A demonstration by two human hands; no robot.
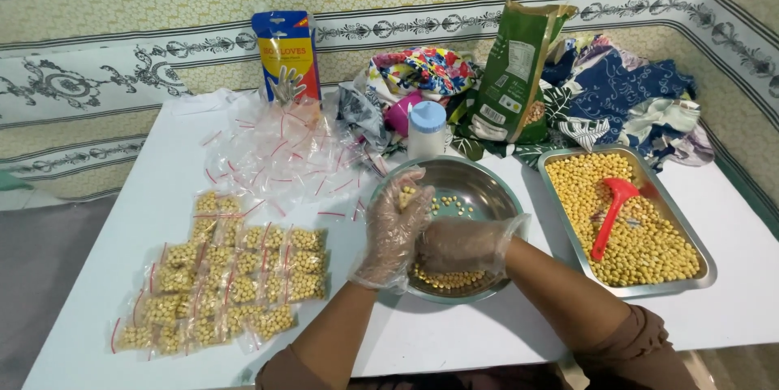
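Both my hands wear thin clear plastic gloves and meet over a round steel bowl holding yellow beans. My left hand is raised over the bowl's left rim, fingers curled around what looks like a small clear bag with a few beans in it. My right hand lies low in the bowl, cupped over the beans and touching the left hand. What the right hand grips is hidden.
Several filled bean bags lie at the left. Empty zip bags are heaped behind them. A steel tray of beans with a red scoop stands right. A glove packet, white jar, green pouch and cloths line the back.
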